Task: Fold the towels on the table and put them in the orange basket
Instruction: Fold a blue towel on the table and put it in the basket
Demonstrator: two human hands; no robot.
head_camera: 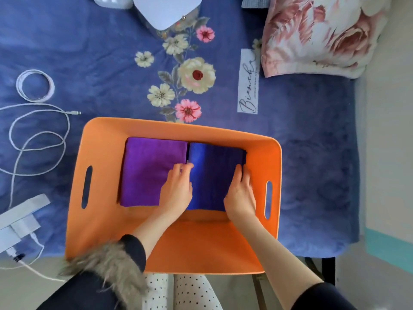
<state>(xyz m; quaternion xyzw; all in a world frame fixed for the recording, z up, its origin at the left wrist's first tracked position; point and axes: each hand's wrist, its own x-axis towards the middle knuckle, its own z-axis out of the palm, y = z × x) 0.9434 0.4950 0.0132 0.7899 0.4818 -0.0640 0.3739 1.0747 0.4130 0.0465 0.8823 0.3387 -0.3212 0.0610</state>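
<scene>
Both hands are down in the basket [143, 128] now, and I'm watching the blue towel [214, 173]; it lies folded on the basket floor, long axis running away from me, tight against the purple towel [149, 171] on its left; the two touch along one seam. My left hand [177, 191] sits right on that seam, fingers curled into the blue towel's left edge; my right hand [241, 193] grips the right edge, fingers wrapped over it, squeezed between towel and basket wall by the handle slot. So the towel sits between the hands, neither nearer than the other; I judge the job here is seating it flat, then letting go and lifting out straight up.

What's in the way: the right wall crowds my right hand; the purple towel could get dragged if the left hand slides.

I see no loose towels on the blue blanket [312, 139], so this may be the last one; outside the basket there's a white cable [40, 139] to the left, a charger [20, 220] near me, a pillow [317, 34] far right, a white box [167, 10] at the far edge.
</scene>
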